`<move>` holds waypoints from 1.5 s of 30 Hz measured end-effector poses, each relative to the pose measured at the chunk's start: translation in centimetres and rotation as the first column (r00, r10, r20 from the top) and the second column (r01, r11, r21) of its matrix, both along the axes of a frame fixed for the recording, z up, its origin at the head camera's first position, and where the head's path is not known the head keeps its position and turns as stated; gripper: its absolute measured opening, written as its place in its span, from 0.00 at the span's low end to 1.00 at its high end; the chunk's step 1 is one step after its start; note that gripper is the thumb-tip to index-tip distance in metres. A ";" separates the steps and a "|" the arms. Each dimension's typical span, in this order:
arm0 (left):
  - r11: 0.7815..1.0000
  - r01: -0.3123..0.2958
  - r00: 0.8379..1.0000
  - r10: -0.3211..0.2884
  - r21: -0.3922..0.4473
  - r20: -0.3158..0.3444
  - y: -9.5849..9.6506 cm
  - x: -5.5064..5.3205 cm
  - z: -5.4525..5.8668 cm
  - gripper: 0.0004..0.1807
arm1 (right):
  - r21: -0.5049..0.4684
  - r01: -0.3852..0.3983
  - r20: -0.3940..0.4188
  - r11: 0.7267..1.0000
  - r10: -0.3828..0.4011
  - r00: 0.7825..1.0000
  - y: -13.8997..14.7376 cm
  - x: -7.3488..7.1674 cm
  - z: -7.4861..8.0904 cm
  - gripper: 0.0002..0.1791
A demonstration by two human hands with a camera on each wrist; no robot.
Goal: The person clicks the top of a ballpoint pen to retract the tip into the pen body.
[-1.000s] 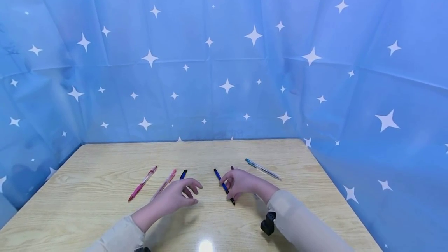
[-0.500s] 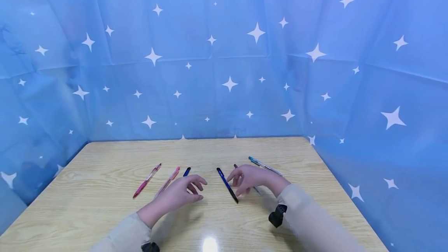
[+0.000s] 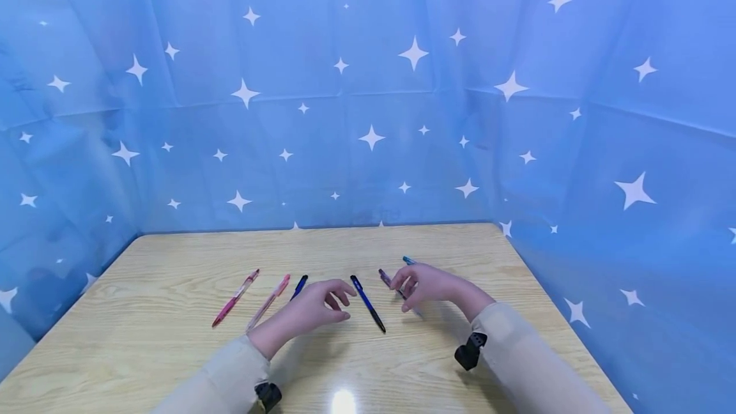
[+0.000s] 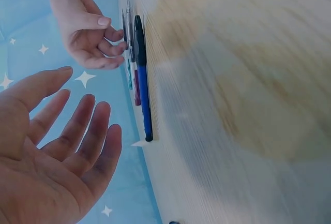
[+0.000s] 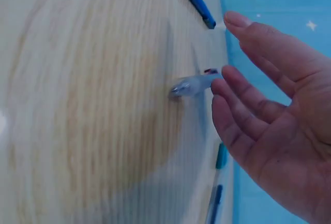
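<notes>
Take the middle blue pen [image 3: 368, 303] as the landmark: it lies alone on the table [image 3: 322, 248], between the hands, its black grip end toward the person. Nearest come the 2 pale sleeves, the left sleeve [image 3: 221, 379] and the right sleeve [image 3: 529, 360], each with a black wrist device at the cuff. Just left of the middle blue pen hangs the left hand [image 3: 317, 305], fingers loosely bent and apart from the thumb, nothing between them. Right of the pen the right hand [image 3: 432, 286] hangs over the purple pen [image 3: 386, 278], its fingers curved and apart from the thumb; I see no grip there, and cannot tell whether a fingertip touches the barrel. Left of the landmark lie 3 more pens: the dark blue pen [image 3: 299, 287], partly behind the left hand, then the pink pen [image 3: 269, 302], then the magenta pen [image 3: 236, 299] farthest out. Right of it lie 2: the purple pen and, beyond that, the teal pen [image 3: 409, 260], mostly covered by the right hand. So 6 pens are laid out, their visible parts apart, and none is held; I judge the laying-out well along, with the purple pen the likeliest unfinished spot. Farthest, beyond the landmark and the table's back edge, hangs the blue starry cloth [image 3: 322, 165].
</notes>
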State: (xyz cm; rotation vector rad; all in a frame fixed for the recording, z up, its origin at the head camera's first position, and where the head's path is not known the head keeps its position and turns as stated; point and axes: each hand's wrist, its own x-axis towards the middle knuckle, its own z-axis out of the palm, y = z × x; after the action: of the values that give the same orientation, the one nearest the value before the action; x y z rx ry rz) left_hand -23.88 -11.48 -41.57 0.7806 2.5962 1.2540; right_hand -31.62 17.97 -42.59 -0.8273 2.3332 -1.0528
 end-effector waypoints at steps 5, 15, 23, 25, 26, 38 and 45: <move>1.000 0.008 1.000 -0.008 0.000 0.017 1.1 -0.6 -0.2 0.17 | 0.004 -0.003 0.035 1.000 0.003 0.999 0.0 -0.1 -0.7 0.25; 1.000 0.018 1.000 -0.018 -0.008 0.022 2.3 -1.4 -0.5 0.18 | 0.139 -0.042 -0.063 0.989 0.051 0.997 -0.3 -0.3 -1.5 0.23; 1.000 0.019 1.000 -0.018 -0.013 0.016 2.4 -1.6 -0.7 0.18 | 0.158 -0.053 -0.073 0.986 0.066 0.995 -0.3 -0.1 -1.0 0.20; 1.000 0.019 1.000 -0.019 -0.011 0.024 2.4 -1.6 -0.7 0.18 | 0.154 -0.057 -0.071 0.986 0.068 0.995 -0.3 0.1 -0.9 0.19; 1.000 0.017 0.999 -0.017 -0.013 0.030 2.4 -1.7 -0.7 0.18 | 0.156 -0.055 -0.069 0.986 0.067 0.995 -0.4 0.1 -0.8 0.19; 1.000 0.010 0.999 -0.009 -0.024 0.031 2.4 -1.6 -1.0 0.18 | 0.200 0.027 -0.067 0.980 -0.014 0.998 -1.0 1.1 -0.2 0.21; 1.000 0.003 1.000 -0.002 -0.027 0.031 2.2 -1.7 -1.2 0.18 | 0.189 0.053 0.030 0.981 -0.059 0.998 -0.9 1.7 0.2 0.22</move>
State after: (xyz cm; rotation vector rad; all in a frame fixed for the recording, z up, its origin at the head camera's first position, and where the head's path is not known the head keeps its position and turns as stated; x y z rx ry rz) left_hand -25.57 -9.26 -42.77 0.7537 2.5816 1.2184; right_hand -29.89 17.11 -42.37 -0.6695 2.3937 -0.8456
